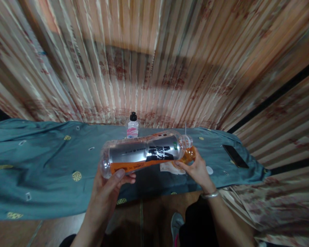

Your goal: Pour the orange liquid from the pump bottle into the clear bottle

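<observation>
A large clear bottle (144,152) with a silver and orange label is held tilted, almost lying on its side, above the cloth-covered table. My left hand (113,181) grips its base end, thumb on the near side. Its open-looking neck points right, over a smaller bottle or container (189,155) with orange content. My right hand (195,169) is wrapped round that orange container, its fingers partly hidden. Whether the two touch is unclear. Behind the large bottle stands a small clear bottle (133,127) with a black cap and pink label.
A teal patterned cloth (54,161) covers the table. A black phone (235,156) lies at the right. Under the hands are a white paper or packet (172,168) and a white round piece (209,170). Striped curtains (134,68) hang behind. A shoe (176,224) shows below.
</observation>
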`<state>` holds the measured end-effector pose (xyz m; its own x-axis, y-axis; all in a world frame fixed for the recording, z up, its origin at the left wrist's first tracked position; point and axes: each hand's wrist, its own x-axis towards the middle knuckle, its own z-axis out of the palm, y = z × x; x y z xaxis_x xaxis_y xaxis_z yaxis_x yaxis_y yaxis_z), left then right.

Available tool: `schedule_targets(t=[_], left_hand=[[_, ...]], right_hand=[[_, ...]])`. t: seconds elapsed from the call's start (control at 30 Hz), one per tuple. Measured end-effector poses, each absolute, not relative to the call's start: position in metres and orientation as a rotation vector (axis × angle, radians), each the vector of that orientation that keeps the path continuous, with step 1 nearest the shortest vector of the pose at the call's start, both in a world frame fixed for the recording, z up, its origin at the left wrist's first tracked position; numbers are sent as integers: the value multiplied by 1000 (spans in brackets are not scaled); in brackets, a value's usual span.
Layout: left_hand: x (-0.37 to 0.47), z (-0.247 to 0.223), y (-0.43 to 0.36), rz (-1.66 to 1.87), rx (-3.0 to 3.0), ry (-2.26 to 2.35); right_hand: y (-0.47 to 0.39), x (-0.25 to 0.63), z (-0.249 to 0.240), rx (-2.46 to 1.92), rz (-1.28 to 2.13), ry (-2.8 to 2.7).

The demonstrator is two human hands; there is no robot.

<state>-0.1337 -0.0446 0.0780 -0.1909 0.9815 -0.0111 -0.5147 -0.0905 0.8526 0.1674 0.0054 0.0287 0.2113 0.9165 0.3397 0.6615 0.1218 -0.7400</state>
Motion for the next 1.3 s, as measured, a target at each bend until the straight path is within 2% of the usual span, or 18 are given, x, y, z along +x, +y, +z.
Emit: schedule_targets(t=[1.3], left_hand=[[-133, 87, -41, 1549, 671, 1005]], right_hand=[[6, 167, 28, -1569, 343, -1528]])
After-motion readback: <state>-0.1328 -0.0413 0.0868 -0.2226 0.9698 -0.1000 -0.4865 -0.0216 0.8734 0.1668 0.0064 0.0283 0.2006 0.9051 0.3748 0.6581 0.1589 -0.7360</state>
